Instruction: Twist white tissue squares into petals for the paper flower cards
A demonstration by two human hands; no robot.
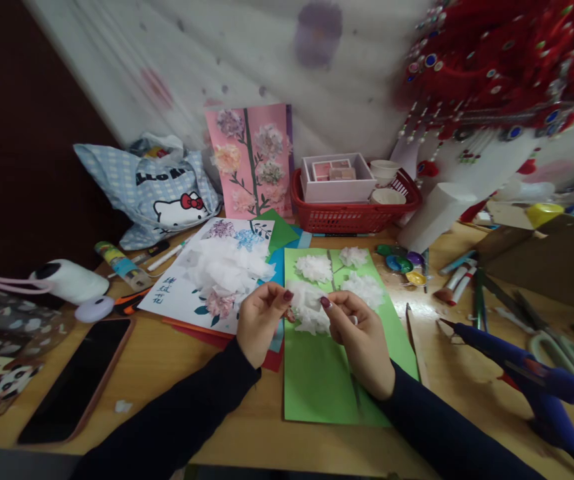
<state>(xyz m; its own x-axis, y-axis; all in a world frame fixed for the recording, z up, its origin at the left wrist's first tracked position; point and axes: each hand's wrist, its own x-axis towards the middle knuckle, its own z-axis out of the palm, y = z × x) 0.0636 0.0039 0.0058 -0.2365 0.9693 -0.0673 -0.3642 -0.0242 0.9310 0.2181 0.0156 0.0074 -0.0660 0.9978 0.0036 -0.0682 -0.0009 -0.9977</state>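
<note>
Over a bright green sheet of paper (317, 380), my left hand (260, 323) and my right hand (364, 337) each pinch with thumb and index finger. Between them stretches a small thin piece of white tissue paper (307, 295), gripped at both sides. Fluffy white paper flowers (313, 267) sit on the green sheet, several in all; one shows just behind the tissue piece, partly hidden by it. To the left, a pile of loose white tissue (227, 267) lies on a white sheet (167, 303) bearing coloured flowers and handwriting.
A pink flower picture (211, 123) leans at the back beside a red basket (337, 219). At right lie a blue glue gun (511, 360), scissors (557, 347), markers (461, 283) and paint blobs (404, 265). A phone (79, 380) rests at left, near a thread spool (74, 281).
</note>
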